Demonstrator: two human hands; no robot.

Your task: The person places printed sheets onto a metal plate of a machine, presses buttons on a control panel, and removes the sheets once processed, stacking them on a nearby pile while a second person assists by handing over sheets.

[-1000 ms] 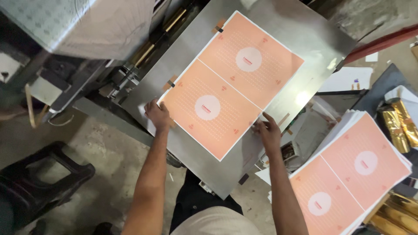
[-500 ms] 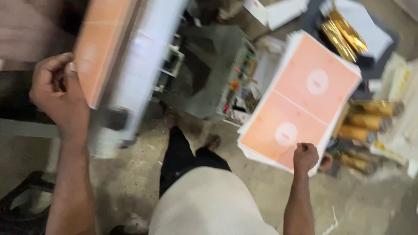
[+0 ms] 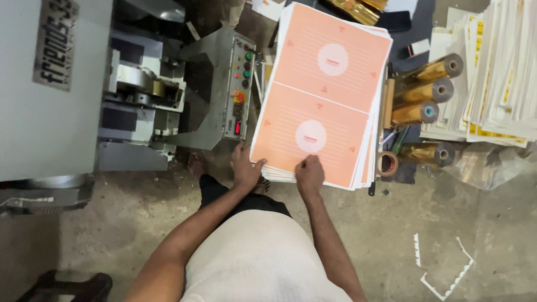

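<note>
A tall stack of orange printed sheets (image 3: pixel 330 95), each with two white round marks, lies in front of me. My left hand (image 3: pixel 245 166) grips the stack's near left corner, fingers on the edge of the pile. My right hand (image 3: pixel 309 172) presses on the top sheet at the near edge, fingers curled against the paper. Both arms reach forward over my white shirt.
A grey metal machine (image 3: pixel 61 84) with a control panel of coloured buttons (image 3: pixel 241 84) stands at the left. Gold foil rolls (image 3: pixel 428 89) and a tape roll (image 3: pixel 387 163) lie right of the stack. More paper piles (image 3: pixel 498 72) sit at far right. White paper scraps (image 3: pixel 447 268) lie on the floor.
I have turned from the machine's table, where both hands held an orange sheet, to the stack on the right. Both hands now rest on the stack's near edge.
</note>
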